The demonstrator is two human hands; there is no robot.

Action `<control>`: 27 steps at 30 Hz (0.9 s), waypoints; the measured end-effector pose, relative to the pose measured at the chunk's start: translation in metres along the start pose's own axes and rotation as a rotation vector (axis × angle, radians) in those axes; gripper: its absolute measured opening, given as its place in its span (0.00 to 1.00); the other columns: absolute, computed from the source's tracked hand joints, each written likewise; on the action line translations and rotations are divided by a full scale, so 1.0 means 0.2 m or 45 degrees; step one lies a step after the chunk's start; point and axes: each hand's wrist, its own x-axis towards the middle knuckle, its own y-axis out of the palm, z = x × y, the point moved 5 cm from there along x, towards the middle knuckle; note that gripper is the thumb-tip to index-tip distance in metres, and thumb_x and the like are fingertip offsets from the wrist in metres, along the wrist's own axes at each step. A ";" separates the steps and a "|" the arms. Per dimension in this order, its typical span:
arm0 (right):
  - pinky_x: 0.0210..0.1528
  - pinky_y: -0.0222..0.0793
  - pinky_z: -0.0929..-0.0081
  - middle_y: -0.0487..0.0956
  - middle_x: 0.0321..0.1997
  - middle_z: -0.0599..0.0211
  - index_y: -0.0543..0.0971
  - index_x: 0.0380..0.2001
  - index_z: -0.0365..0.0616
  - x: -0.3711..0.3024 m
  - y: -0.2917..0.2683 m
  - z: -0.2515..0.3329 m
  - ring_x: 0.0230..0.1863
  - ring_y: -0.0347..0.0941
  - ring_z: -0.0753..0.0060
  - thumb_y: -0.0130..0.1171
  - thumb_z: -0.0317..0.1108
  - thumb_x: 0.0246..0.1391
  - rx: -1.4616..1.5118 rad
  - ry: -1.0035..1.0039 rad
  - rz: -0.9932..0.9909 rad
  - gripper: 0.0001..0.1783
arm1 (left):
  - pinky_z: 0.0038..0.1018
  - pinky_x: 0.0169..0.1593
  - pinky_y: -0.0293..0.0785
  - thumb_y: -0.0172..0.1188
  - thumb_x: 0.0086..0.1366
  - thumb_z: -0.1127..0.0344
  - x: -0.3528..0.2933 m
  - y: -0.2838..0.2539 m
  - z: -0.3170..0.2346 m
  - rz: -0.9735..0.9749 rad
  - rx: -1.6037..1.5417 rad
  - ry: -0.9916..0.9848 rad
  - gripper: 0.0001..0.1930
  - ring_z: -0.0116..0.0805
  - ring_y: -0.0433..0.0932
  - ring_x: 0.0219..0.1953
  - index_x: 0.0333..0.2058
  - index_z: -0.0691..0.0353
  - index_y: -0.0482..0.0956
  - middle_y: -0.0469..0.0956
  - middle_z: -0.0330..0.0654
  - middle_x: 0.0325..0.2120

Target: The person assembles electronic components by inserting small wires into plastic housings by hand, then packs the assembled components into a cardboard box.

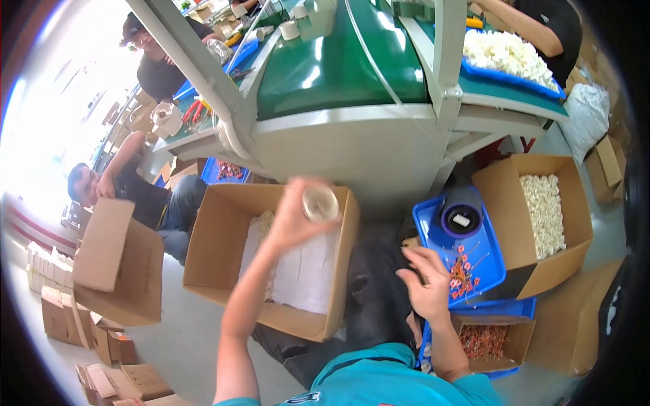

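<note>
My left hand (291, 220), a little blurred, is closed round a pale, round, cup-like piece (320, 204). It is raised over the far part of an open cardboard box (210, 233). Inside that box lie white sheets (308, 274) and a row of round pale pieces (261, 227), partly hidden by my forearm. My right hand (428, 284) hovers over my knee, beside a blue tray (491, 260). Its fingers are bent with the thumb apart, and I see nothing held. In the tray are red-and-orange wired parts (462, 276) and a dark round container (462, 220) with a white block inside.
Ahead stands a green conveyor (338, 74) on a grey frame. A cardboard box of small cream parts (542, 213) is at right; a smaller box of red wires (484, 342) sits nearer. Another blue tray (508, 64) holds cream parts. Co-workers sit at left and far right.
</note>
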 end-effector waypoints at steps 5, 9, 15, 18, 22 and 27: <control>0.47 0.71 0.72 0.78 0.39 0.57 0.82 0.40 0.34 -0.14 -0.44 -0.48 0.43 0.76 0.63 0.62 0.21 0.49 -0.261 0.282 -0.436 0.12 | 0.31 0.45 0.76 0.75 0.50 0.62 0.76 -0.37 0.15 -0.765 0.088 0.162 0.31 0.35 0.80 0.40 0.51 0.68 0.73 0.79 0.47 0.39; 0.49 0.70 0.62 0.76 0.40 0.51 0.81 0.42 0.34 -0.34 -0.63 -0.84 0.46 0.75 0.52 0.62 0.25 0.50 -0.637 0.477 -0.374 0.13 | 0.37 0.53 0.73 0.73 0.53 0.61 1.11 -0.43 0.36 -0.923 0.232 0.143 0.37 0.50 0.78 0.48 0.57 0.74 0.66 0.76 0.60 0.47; 0.48 0.68 0.51 0.74 0.42 0.42 0.80 0.44 0.34 -0.42 -0.57 -1.10 0.48 0.72 0.39 0.62 0.26 0.49 -1.025 0.733 -0.176 0.17 | 0.45 0.55 0.67 0.72 0.52 0.64 1.18 -0.39 0.51 -0.950 0.696 0.240 0.32 0.63 0.67 0.54 0.48 0.77 0.65 0.67 0.66 0.50; 0.46 0.69 0.52 0.78 0.36 0.40 0.82 0.39 0.35 -0.44 -0.66 -1.24 0.42 0.74 0.38 0.62 0.25 0.49 -1.000 0.705 -0.106 0.12 | 0.44 0.54 0.65 0.71 0.54 0.66 1.01 -0.28 0.28 -1.079 0.758 0.618 0.33 0.56 0.70 0.53 0.55 0.68 0.67 0.69 0.58 0.53; 0.41 0.70 0.53 0.78 0.37 0.43 0.82 0.39 0.34 -0.40 -0.65 -1.23 0.38 0.76 0.40 0.62 0.23 0.48 -1.006 0.695 -0.092 0.13 | 0.40 0.51 0.65 0.66 0.53 0.75 0.20 -0.17 0.35 -1.270 0.711 0.780 0.24 0.47 0.72 0.49 0.49 0.61 0.70 0.72 0.50 0.47; 0.40 0.70 0.56 0.77 0.38 0.46 0.81 0.42 0.34 -0.38 -0.60 -1.04 0.38 0.76 0.44 0.64 0.19 0.43 -0.939 0.685 -0.032 0.18 | 0.45 0.52 0.66 0.63 0.55 0.69 -0.70 0.10 1.30 -0.522 0.916 -0.420 0.21 0.56 0.70 0.48 0.47 0.67 0.71 0.72 0.56 0.45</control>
